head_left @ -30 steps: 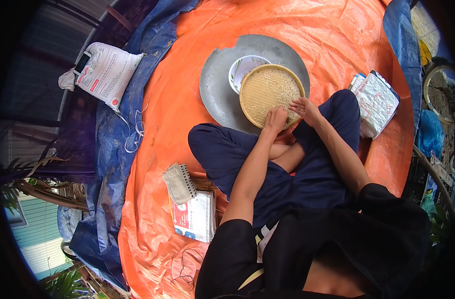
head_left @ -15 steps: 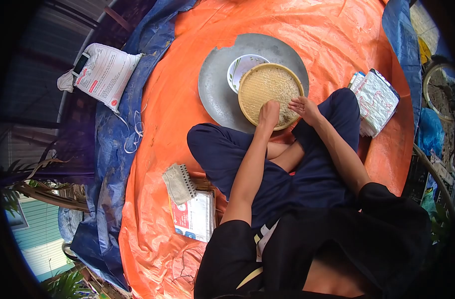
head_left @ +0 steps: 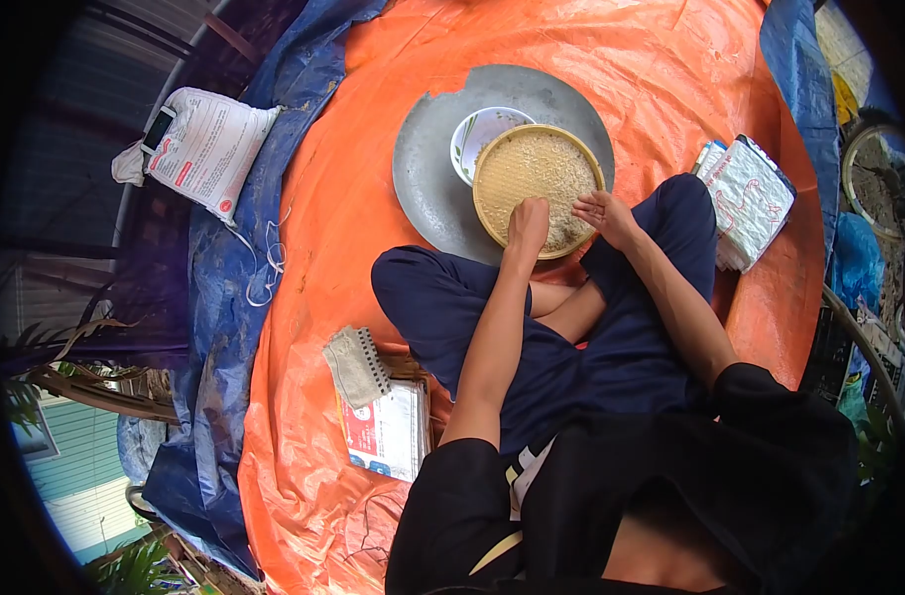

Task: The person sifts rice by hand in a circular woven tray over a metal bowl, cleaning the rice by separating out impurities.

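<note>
A round woven basket (head_left: 512, 164) with pale grains in it rests partly over a white bowl (head_left: 469, 137), both on a round grey metal tray (head_left: 422, 188). My left hand (head_left: 529, 222) is over the basket's near left part, its fingers curled together; whatever they pinch is too small to make out. At the basket's right edge my right hand (head_left: 607, 217) is open, palm turned inward, fingers apart and beside the grains.
An orange tarp (head_left: 313, 238) lies under the tray, with a blue tarp (head_left: 219, 297) along the left. A white sack (head_left: 214, 149) lies at the upper left. Folded bags (head_left: 750, 203) are at the right; a spiral notebook (head_left: 353, 367) lies at the lower left.
My left hand has shifted slightly left over the basket, fingers still closed. My right hand has hardly moved.
</note>
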Tool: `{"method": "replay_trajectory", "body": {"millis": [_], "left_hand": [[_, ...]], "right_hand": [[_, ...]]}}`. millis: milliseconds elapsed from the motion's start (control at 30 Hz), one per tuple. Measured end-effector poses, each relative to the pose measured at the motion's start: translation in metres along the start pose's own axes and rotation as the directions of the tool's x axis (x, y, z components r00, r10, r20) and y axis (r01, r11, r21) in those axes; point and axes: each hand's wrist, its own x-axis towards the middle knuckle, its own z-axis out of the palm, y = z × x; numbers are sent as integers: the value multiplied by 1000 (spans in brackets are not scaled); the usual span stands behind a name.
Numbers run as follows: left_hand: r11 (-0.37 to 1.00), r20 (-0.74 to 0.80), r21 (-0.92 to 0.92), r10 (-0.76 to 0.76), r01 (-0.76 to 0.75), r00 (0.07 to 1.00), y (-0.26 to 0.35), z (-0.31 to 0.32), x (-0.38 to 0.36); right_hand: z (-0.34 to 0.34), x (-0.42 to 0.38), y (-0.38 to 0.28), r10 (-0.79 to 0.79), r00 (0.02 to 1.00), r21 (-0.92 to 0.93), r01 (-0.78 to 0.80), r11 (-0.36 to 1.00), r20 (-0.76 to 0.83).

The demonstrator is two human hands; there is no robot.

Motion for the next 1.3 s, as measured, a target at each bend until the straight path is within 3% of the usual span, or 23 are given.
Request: {"method": "replay_trajectory", "body": {"millis": [1300], "left_hand": [[999,24,2,53,-53,998,4,-2,-4]], "right_hand": [[2,-3,-2,-1,1000,-15,1,1000,12]]}}
